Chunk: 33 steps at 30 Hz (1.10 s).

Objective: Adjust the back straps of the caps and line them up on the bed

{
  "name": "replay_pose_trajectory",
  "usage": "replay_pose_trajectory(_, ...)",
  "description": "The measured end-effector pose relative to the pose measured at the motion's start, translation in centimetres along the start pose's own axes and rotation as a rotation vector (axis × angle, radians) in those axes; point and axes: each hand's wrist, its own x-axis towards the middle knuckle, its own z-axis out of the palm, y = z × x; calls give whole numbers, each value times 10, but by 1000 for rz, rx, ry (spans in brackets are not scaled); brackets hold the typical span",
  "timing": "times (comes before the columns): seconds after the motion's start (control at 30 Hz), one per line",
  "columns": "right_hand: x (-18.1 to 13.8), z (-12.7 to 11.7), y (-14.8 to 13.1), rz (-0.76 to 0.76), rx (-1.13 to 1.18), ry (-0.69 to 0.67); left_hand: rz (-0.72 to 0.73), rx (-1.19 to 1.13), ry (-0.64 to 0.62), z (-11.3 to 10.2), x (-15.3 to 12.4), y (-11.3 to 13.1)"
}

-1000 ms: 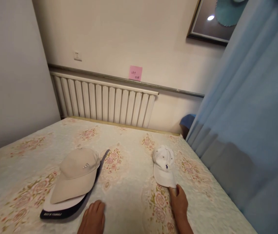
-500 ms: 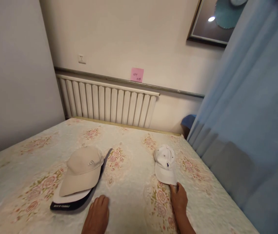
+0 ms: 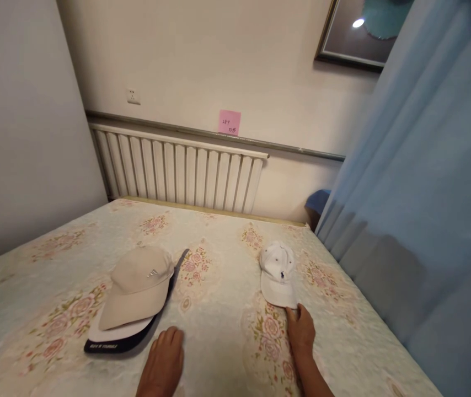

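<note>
A white baseball cap (image 3: 279, 274) with a small dark logo sits on the right half of the bed, its brim toward me. My right hand (image 3: 300, 332) pinches the brim's near right edge between thumb and fingers. To the left, a beige baseball cap (image 3: 140, 286) with a silvery logo is stacked on a white cap (image 3: 126, 330) and a dark-brimmed cap (image 3: 115, 347) with white lettering; both lower caps are mostly covered. Beside this stack my left hand (image 3: 163, 358) rests palm down on the bedspread, loosely open and holding nothing.
A flowered bedspread (image 3: 219, 286) covers the bed. Behind it are a white radiator (image 3: 181, 168), a pipe and a pink note (image 3: 229, 122) on the wall. A blue curtain (image 3: 417, 209) hangs along the right side, and a pale flat panel (image 3: 24, 127) stands at the left.
The view has shifted slightly, so everything sits a little higher in the picture. My right hand keeps touching the white cap's brim; the left hand stays beside the stack.
</note>
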Motion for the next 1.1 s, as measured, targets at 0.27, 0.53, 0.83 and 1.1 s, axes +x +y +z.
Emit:
replay_pose_trajectory(0.27, 0, 0, 0, 7, -40, -15, -1, 30, 6, 1, 0, 0)
replay_pose_trajectory(0.53, 0, -1, -1, 0, -84, -28, 1, 22, 18, -1, -1, 1)
replay_pose_trajectory(0.83, -2, -5, -3, -14, -122, -55, -21, 17, 26, -1, -3, 3)
replay_pose_trajectory(1.1, -5, -12, -7, 14, -160, -117, -50, 18, 1, 1, -6, 3)
